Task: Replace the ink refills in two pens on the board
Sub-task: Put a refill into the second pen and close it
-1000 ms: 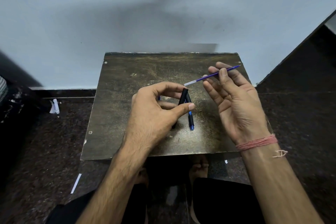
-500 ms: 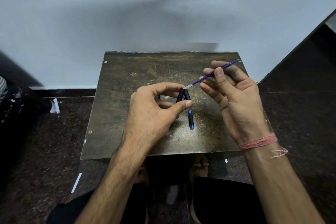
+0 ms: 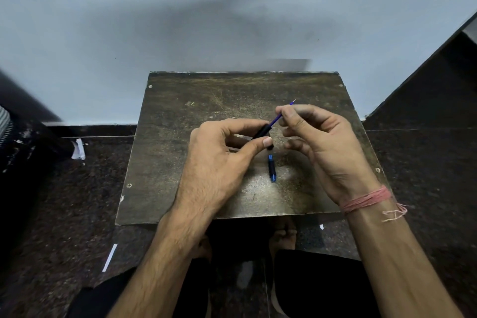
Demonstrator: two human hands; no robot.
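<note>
My left hand (image 3: 219, 160) pinches a black pen barrel (image 3: 262, 132) above the middle of the worn brown board (image 3: 180, 162). My right hand (image 3: 322, 144) grips a thin blue ink refill (image 3: 276, 118) between thumb and fingers. The refill's lower end sits inside the barrel's open mouth, and its fine tip (image 3: 293, 102) points up and away. A second pen (image 3: 271, 168), black with blue parts, lies flat on the board just below my left thumb, partly hidden by it.
The board rests on a dark speckled floor against a pale wall. White paper scraps (image 3: 78, 149) lie on the floor at left, and a white strip (image 3: 109, 257) lies near my left forearm. A dark slanted surface (image 3: 426, 85) rises at right.
My right hand has swung the refill toward the barrel and pushed its end in. Much less of the refill shows now. My left hand keeps the barrel nearly still.
</note>
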